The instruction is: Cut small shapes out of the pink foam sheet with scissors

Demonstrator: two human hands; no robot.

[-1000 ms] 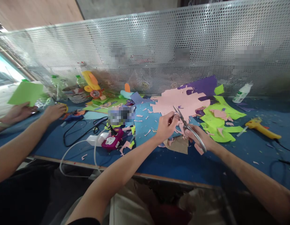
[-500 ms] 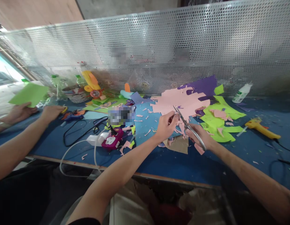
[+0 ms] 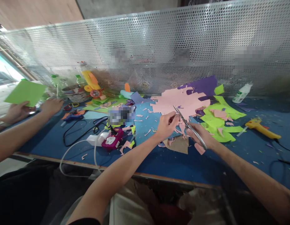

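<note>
My right hand [image 3: 198,135] is wrapped round the handles of a pair of metal scissors [image 3: 185,122]. Their blades point up and to the left, over the pink sheet. Just left of the blades is my left hand [image 3: 167,125], its fingertips pinched together; whatever lies between them is too small to name. Beneath both hands are a blue sheet [image 3: 143,125] strewn with pink snippets and a piece of brown cardboard [image 3: 179,145]. A large cut-up pink sheet [image 3: 175,100] lies behind them, partly over a purple sheet [image 3: 205,83].
Lime-green sheets [image 3: 219,120], a yellow glue gun [image 3: 263,127] and a white glue bottle [image 3: 242,93] are on the right. A pink power strip [image 3: 112,139] with cables sits left. Further left, a co-worker's hand holds a green sheet [image 3: 25,92]. A perforated metal panel [image 3: 154,37] borders the back.
The co-worker's nearer hand has moved left, off the yellow-handled tool, and the green sheet has shifted slightly left. My own hands and the scissors have hardly moved.
</note>
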